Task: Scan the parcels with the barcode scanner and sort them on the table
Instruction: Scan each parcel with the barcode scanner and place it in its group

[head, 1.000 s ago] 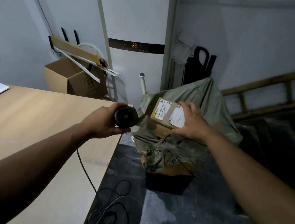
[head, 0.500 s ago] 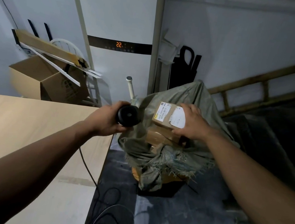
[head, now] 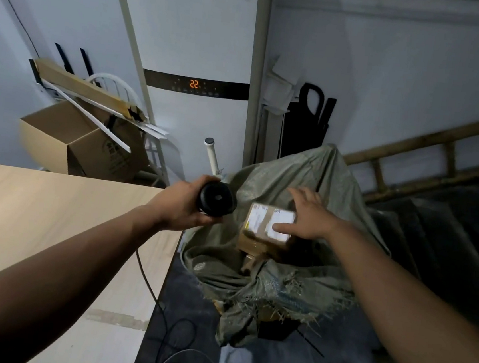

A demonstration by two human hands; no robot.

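On the far left a big open cardboard box (head: 66, 143) sits on the floor by the wall, with long flat strips leaning on top of it. In front of it is the pale wooden table (head: 49, 219), where the parcels should end up; no parcel shows on the part we can see. The left hand (head: 181, 207) has its fingers wrapped tight around the black barcode scanner (head: 217, 204), holding it up just past the table edge, and its thin cable (head: 146, 278) hangs down the side of the table. Behind it stands a tall white cooler (head: 198, 57) showing an orange 22. Right next to the scanner is a green woven sack (head: 275, 275) full of brown parcels. One parcel (head: 269, 222) with white labels lies on top of the pile in the sack. A moment ago the right hand (head: 307, 219) gripped this parcel and held it up, tilted toward the scanner. Now the parcel is lower, lying flatter on the pile, and the right hand only rests on it with its fingers spread out. So it looks like the parcel was put back or slipped down, and I think it has not been sorted yet. To the right is a wooden ladder (head: 414, 159) against the wall.
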